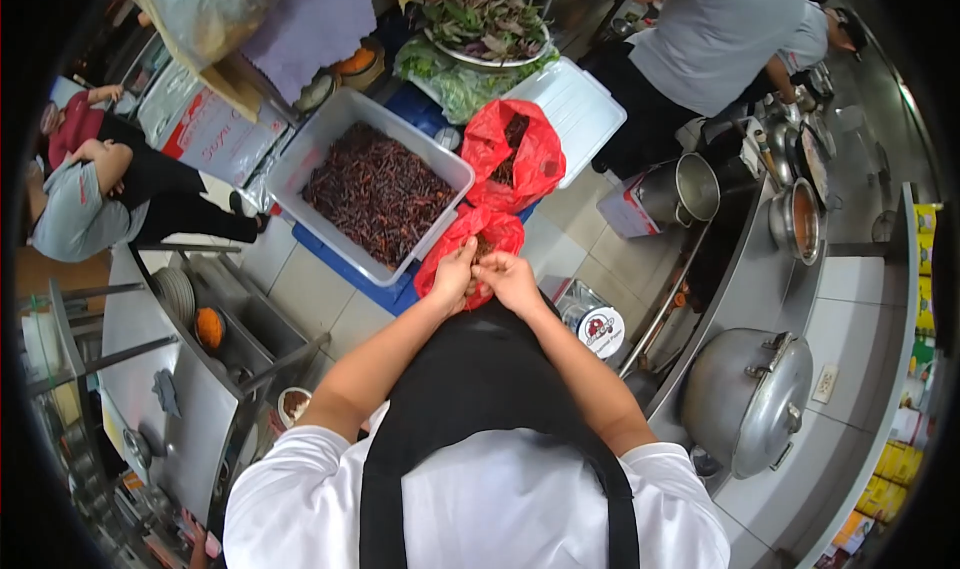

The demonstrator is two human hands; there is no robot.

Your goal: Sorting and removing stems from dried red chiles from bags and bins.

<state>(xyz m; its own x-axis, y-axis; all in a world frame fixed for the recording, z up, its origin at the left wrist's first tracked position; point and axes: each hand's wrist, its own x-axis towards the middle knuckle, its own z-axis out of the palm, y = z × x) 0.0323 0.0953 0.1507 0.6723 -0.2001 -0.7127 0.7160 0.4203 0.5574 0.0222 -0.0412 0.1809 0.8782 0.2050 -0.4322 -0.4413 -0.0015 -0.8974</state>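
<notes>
My left hand (453,278) and my right hand (508,276) meet at the fingertips in front of my black apron. Between them they pinch something small, which looks like a dried chili and is mostly hidden by the fingers. Just beneath and behind them is an open red plastic bag (504,229) with brownish bits inside. A translucent plastic tub (352,257) full of dark red dried chilies (379,194) stands beyond my left hand. Farther off, a second red plastic bag (551,130) gapes, with brown dried pieces (514,137) in it.
A white lid (592,118) lies behind the bags, near a bowl of leafy herbs (487,28). Right of me are a metal pot (694,186) and a large lidded pot (727,396). Co-workers (720,36) stand at the right-hand counter, others (90,186) at far left.
</notes>
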